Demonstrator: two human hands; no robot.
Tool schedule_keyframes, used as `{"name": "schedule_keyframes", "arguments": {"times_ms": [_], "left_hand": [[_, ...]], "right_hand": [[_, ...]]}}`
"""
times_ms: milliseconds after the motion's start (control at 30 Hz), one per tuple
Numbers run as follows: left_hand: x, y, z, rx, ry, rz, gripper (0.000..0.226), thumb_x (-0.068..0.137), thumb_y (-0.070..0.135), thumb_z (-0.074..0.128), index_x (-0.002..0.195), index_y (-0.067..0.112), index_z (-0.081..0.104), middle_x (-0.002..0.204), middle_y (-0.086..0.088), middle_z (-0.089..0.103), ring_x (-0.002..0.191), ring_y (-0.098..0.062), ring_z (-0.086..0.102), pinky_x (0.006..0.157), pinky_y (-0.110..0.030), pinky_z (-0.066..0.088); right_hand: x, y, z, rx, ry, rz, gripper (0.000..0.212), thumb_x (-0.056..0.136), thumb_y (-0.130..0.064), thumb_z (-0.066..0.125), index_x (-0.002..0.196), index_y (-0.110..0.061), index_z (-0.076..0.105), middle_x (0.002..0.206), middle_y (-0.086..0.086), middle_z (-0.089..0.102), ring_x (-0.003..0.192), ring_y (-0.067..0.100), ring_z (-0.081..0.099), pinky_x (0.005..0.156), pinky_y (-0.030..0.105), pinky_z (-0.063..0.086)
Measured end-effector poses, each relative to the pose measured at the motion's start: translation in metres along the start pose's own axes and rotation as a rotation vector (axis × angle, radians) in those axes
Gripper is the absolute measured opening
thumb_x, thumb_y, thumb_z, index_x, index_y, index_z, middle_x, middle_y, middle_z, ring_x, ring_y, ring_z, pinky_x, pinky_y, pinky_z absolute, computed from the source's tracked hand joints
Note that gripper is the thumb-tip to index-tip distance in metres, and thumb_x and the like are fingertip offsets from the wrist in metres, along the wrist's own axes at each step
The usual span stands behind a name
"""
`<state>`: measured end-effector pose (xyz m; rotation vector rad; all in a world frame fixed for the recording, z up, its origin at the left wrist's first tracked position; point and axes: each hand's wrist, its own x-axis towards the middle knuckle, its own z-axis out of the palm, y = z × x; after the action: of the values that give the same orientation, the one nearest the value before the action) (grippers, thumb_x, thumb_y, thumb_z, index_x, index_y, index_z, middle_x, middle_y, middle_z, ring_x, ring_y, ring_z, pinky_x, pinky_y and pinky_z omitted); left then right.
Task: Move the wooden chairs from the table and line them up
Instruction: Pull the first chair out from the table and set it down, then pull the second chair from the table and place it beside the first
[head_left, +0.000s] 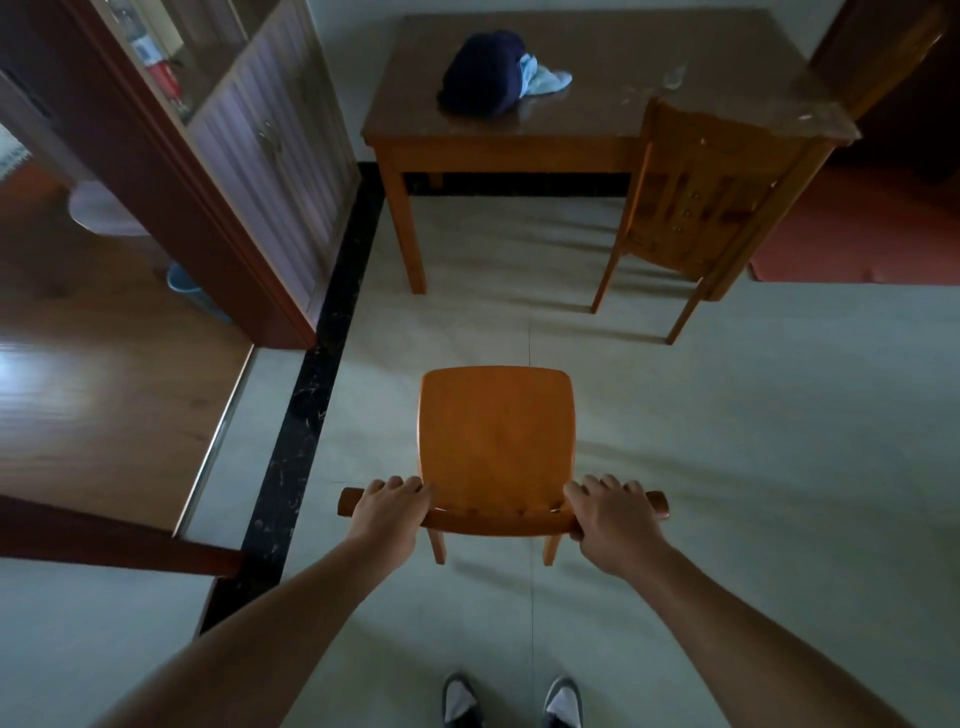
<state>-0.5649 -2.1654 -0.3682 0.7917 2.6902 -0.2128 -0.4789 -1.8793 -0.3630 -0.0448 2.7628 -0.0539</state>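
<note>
Both hands are holding the top rail of the near wooden chair (496, 441). The left hand (387, 512) is closing its grip over the rail's left end, and the right hand (615, 514) is doing the same at the right end, fingers curled over the front edge. Gripping at both ends is probably giving even control for lifting or dragging without twisting. This chair is standing on the tiled floor, well apart from the surface (597, 119), seat facing it. A second wooden chair (696, 208) is sitting tucked against the surface's right corner, not yet moved. A dark bundle of cloth (485, 73) is lying on the surface. Judgement: first chair being positioned; second one pending.
</note>
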Motion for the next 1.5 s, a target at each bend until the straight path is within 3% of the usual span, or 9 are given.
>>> {"name": "schedule_keyframes", "arguments": {"times_ms": [300,467,567,667,733,867,1067,1300,1500], "left_hand": [[-0.032,0.000,0.024,-0.090,0.031,0.043,0.051,0.089,0.016,0.070,0.136,0.027,0.053,0.128,0.005,0.064,0.120,-0.019,0.058,0.109,-0.040,0.040],[-0.041,-0.007,-0.007,-0.635,-0.119,0.067,0.091,0.078,0.083,0.054,0.154,0.052,0.016,0.159,0.014,0.033,0.142,-0.013,0.032,0.115,-0.051,0.029],[-0.033,0.006,-0.046,-1.006,0.142,-0.006,0.078,0.082,0.086,0.044,0.150,0.060,0.016,0.159,0.018,0.032,0.141,-0.006,0.035,0.112,-0.041,0.037],[-0.023,0.019,-0.095,-1.229,0.383,-0.002,0.073,0.087,0.078,0.047,0.152,0.048,0.028,0.157,0.012,0.041,0.136,-0.001,0.044,0.102,-0.016,0.044],[-0.018,0.024,-0.132,-1.236,0.526,0.024,0.063,0.097,0.062,0.047,0.153,0.037,0.032,0.155,0.008,0.045,0.134,0.006,0.046,0.093,-0.003,0.042],[-0.019,0.029,-0.208,-1.293,0.761,0.183,0.054,0.105,0.038,0.045,0.154,0.018,0.035,0.154,-0.004,0.047,0.135,0.001,0.047,0.100,-0.010,0.043],[-0.045,0.042,-0.300,-1.290,0.940,0.407,0.065,0.100,0.045,0.046,0.154,0.013,0.033,0.154,-0.006,0.046,0.139,-0.010,0.048,0.110,-0.025,0.043],[-0.060,0.084,-0.347,-1.252,1.019,0.568,0.073,0.097,0.063,0.048,0.152,0.016,0.036,0.151,-0.002,0.049,0.138,-0.014,0.051,0.111,-0.042,0.045],[-0.054,0.145,-0.353,-1.239,0.974,0.648,0.058,0.098,0.060,0.048,0.148,0.031,0.039,0.153,-0.003,0.048,0.139,-0.017,0.050,0.110,-0.045,0.045]], "right_hand": [[-0.029,-0.005,0.024,0.088,0.032,-0.056,0.038,0.095,-0.052,0.052,0.122,-0.025,0.048,0.118,-0.001,0.061,0.112,0.024,0.054,0.096,0.042,0.038],[-0.040,-0.012,-0.013,0.585,0.024,-0.003,0.081,0.077,-0.092,0.028,0.131,-0.036,0.050,0.135,-0.006,0.058,0.125,0.018,0.051,0.109,0.050,0.039],[-0.038,-0.024,-0.048,0.880,0.210,0.052,0.083,0.077,-0.093,0.024,0.137,-0.040,0.045,0.147,-0.003,0.051,0.135,0.023,0.049,0.109,0.050,0.041],[-0.029,-0.034,-0.094,1.055,0.381,0.046,0.073,0.084,-0.083,0.031,0.140,-0.039,0.045,0.151,-0.004,0.049,0.137,0.021,0.046,0.109,0.053,0.043],[-0.024,-0.038,-0.124,1.139,0.503,0.007,0.066,0.088,-0.074,0.038,0.143,-0.037,0.044,0.151,-0.005,0.049,0.136,0.016,0.047,0.108,0.053,0.045],[-0.026,-0.039,-0.188,1.210,0.781,-0.142,0.072,0.091,-0.067,0.044,0.143,-0.017,0.047,0.145,0.006,0.055,0.133,0.019,0.053,0.107,0.049,0.049],[-0.057,-0.036,-0.271,1.230,1.075,-0.385,0.076,0.096,-0.067,0.037,0.141,-0.006,0.046,0.138,0.011,0.059,0.129,0.015,0.058,0.104,0.036,0.052],[-0.110,-0.020,-0.308,1.199,1.237,-0.432,0.067,0.097,-0.063,0.040,0.136,-0.010,0.051,0.133,0.004,0.061,0.128,0.018,0.058,0.102,0.048,0.052],[-0.148,0.028,-0.302,1.192,1.288,-0.389,0.066,0.095,-0.066,0.042,0.134,-0.014,0.053,0.131,-0.001,0.061,0.127,0.019,0.058,0.102,0.050,0.052]]}}
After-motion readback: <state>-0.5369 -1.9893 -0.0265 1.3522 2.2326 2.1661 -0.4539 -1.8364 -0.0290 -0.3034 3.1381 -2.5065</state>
